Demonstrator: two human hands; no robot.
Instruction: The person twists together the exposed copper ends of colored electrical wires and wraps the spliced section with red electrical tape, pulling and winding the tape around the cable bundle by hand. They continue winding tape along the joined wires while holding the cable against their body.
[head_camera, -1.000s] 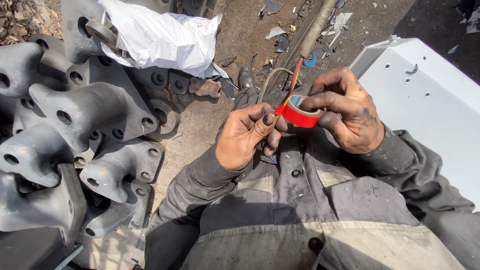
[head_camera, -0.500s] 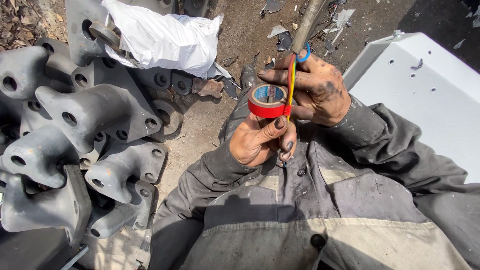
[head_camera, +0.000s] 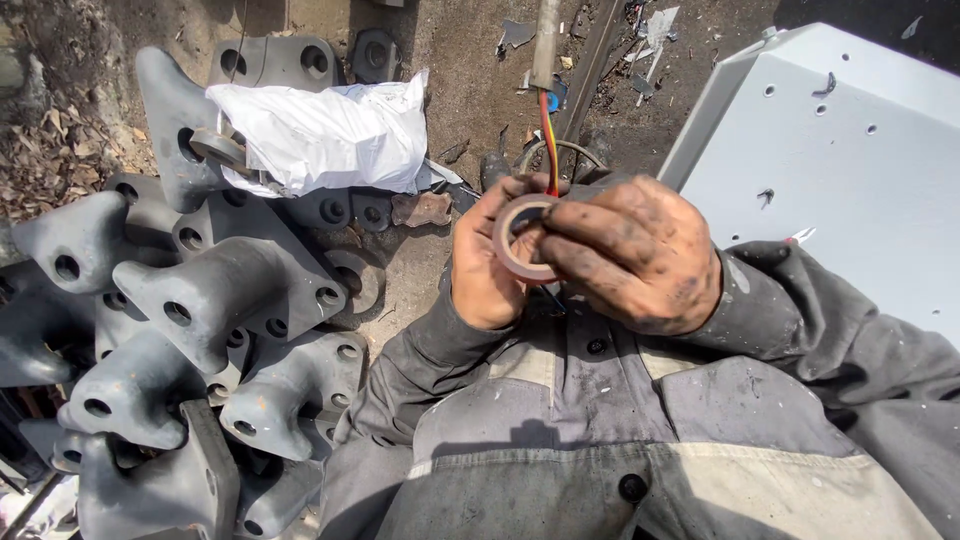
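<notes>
Head view: I see the roll of red tape now drawn in close against the chest, lower than half a second ago, when it was raised beside the cable. My left hand cups the roll from behind, fingers closed on its rim; my right hand pinches its near edge. The red and yellow wires run down behind the roll. I judge a fresh wrap is being readied. Grey cast brackets lie left.
</notes>
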